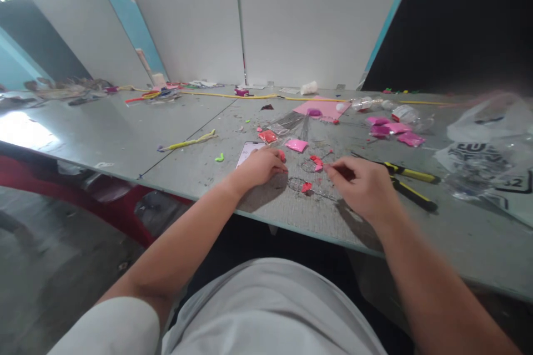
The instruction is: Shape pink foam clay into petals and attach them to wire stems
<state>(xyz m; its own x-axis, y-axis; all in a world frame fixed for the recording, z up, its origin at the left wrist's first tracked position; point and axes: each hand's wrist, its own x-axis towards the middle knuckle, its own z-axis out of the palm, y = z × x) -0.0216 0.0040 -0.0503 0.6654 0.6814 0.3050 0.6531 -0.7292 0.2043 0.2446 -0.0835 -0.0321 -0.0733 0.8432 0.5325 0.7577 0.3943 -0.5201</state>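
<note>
My left hand (261, 166) rests on the grey table (125, 138) with its fingers curled, their tips against a small red piece (282, 154); what they hold is hidden. My right hand (363, 184) is closed in a pinch over the table. It seems to hold a thin wire that runs to a small wire frame with a red bit (306, 186) lying between the two hands. A second wire loop with a red piece (315, 162) lies just beyond it. A phone (249, 151) sits partly under my left hand.
Yellow-handled pliers (410, 184) lie right of my right hand. Pink packets (395, 130), a pink sheet (322, 106), a bundle of wires (291, 121) and plastic bottles (368, 103) sit farther back. A plastic bag (491, 147) is at the right. A yellow pipe cleaner (189, 142) lies left.
</note>
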